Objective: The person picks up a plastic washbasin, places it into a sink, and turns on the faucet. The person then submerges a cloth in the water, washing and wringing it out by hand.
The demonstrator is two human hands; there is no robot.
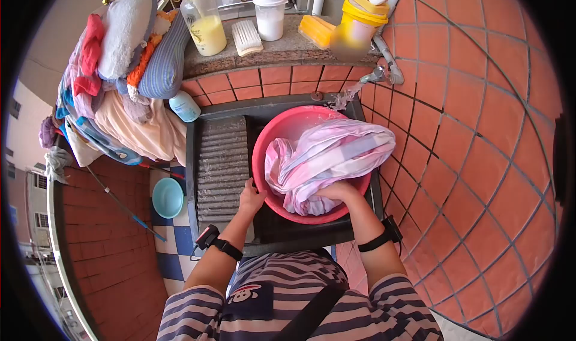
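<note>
Room for moving was widest to the left of your left hand [252, 198], where the ribbed washboard [222, 167] ran out to the left edge of the dark sink [294, 245]. On the near side, the sink's front rim crossed beneath your forearms. To the right of your right hand [339, 192] the margin was tighter: the wall of the pink basin [259, 155] stood close, then the sink's right rim, with the orange tiled wall [480, 149] rising beyond it. Ahead of both hands, past the sink's far edge, the stone ledge [288, 47] bounded your reach, and water ran from the tap [378, 74] near the basin's far rim.

Your left hand rested against the basin's near-left side, fingers partly curled beside the rim; whether it gripped or merely touched could not be told. Your right hand reached inside the basin, its fingers under the bunched cloth [327, 161]. They were hidden there, so you could not tell whether they were clenched or loose. The cloth, pink with white and lavender areas, lay heaped in the basin, mostly ahead of your right hand, and spread over the right rim. Farther left of your left hand, past the sink, a teal basin [168, 198] stood on the floor [171, 242].
</note>
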